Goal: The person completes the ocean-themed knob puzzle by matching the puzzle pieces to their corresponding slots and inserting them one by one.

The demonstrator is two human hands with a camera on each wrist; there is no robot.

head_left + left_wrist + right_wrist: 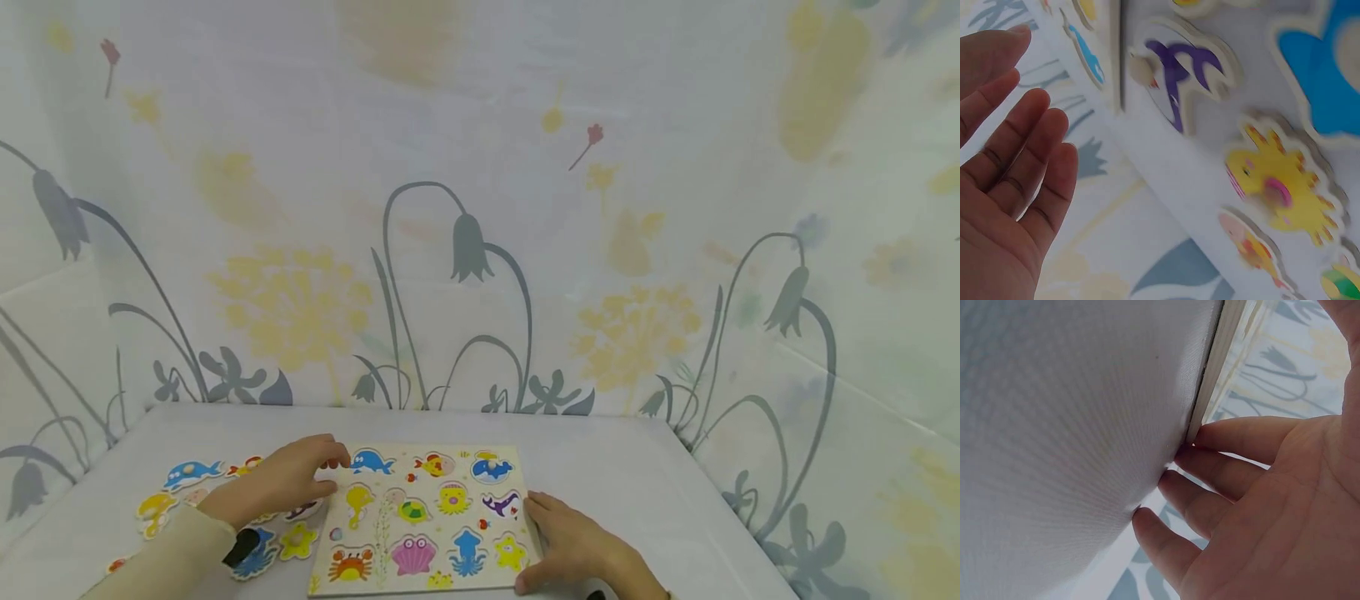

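Note:
A cream puzzle board (442, 527) printed with sea animals lies flat on the white table. My left hand (300, 473) hovers at its upper left edge, fingers gently bent; the left wrist view shows this hand (1019, 181) with nothing in it. At the board's right edge is my right hand (573, 542), fingertips against the side, thumb near the lower corner. In the right wrist view the fingertips (1194, 434) meet the board's edge (1213, 375) and the tabletop. Closest to the left hand is a purple knobbed puzzle piece (1175, 69).
Left of the board lie several loose knobbed pieces: a blue whale (187, 475), a yellow seahorse (153, 510), a blue squid (258, 557) and a yellow star (298, 542). My left forearm partly covers them. A flower-printed curtain (465, 333) hangs behind the table (615, 450).

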